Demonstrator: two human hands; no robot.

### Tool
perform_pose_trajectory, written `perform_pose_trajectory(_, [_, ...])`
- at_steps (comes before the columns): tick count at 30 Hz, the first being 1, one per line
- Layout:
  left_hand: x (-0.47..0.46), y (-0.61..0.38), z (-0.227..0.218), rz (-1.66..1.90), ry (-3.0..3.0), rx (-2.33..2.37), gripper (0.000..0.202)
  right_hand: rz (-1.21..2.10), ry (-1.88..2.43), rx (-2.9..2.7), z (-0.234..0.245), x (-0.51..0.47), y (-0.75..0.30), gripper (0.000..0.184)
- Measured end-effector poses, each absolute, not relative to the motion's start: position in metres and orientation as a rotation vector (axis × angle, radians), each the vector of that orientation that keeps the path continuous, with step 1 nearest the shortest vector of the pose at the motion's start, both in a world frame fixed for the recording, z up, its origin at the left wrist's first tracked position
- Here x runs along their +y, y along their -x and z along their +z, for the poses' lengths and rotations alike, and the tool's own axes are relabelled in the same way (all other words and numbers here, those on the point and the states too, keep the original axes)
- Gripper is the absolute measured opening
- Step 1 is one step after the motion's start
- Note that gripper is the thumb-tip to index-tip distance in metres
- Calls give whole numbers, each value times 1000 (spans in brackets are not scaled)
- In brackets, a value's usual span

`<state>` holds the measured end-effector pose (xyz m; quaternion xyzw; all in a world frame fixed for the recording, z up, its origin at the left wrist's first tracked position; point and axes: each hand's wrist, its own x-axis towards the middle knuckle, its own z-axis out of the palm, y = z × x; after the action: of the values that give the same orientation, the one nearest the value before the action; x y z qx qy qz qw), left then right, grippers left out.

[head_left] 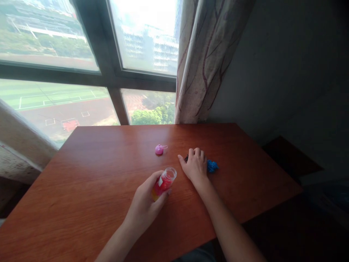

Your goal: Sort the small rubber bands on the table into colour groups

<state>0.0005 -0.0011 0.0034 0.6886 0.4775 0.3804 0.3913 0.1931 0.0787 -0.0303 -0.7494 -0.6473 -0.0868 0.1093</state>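
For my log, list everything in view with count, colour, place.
table: one, reddish brown, centre
bottle: one, red and yellow, over table
looped piece: one, pink, beyond bottle
dark heap: one, blackish, right of bottle
blue heap: one, blue, farther right
window: one, grey, behind table
curtains: two, pale, flanking window
wall: one, grey, right
sports field: one, green, outside
trees: several, green, outside
buildings: several, pale, outside
left grip: one, around bottle
right grip: one, over dark heap

Head-worn camera, positioned above near edge of desk (81,203), facing forward and down. Forearms (222,218) enter from bottom of frame; left hand (145,194) and right hand (195,165) at close range, near frame centre. Wide field covers most of desk, plus window (148,40) and curtain (208,62) behind far edge, dark wall (286,69) at right.
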Motion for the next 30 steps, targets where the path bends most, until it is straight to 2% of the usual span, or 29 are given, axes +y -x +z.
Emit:
perform_pose_trajectory(4, [-2,-1,3,974,-1737,1203,26,-262,2221,-1897,-33,79,-192,42])
perform_pose_trajectory(9, [-2,0,1,994,-1718,1180,29,-297,2214,-1910,-36,80,-192,21])
perform_pose_trajectory(17, [0,1,-1,1011,-1699,1172,32,-235,2181,-2021,-38,81,-190,12])
perform_pose_trajectory(25, [1,-1,-2,1015,-1706,1169,32,-80,2149,-2000,-43,83,-186,12])
perform_pose_trajectory(30, [0,1,-3,1007,-1719,1166,32,126,2016,-1868,-45,84,-189,24])
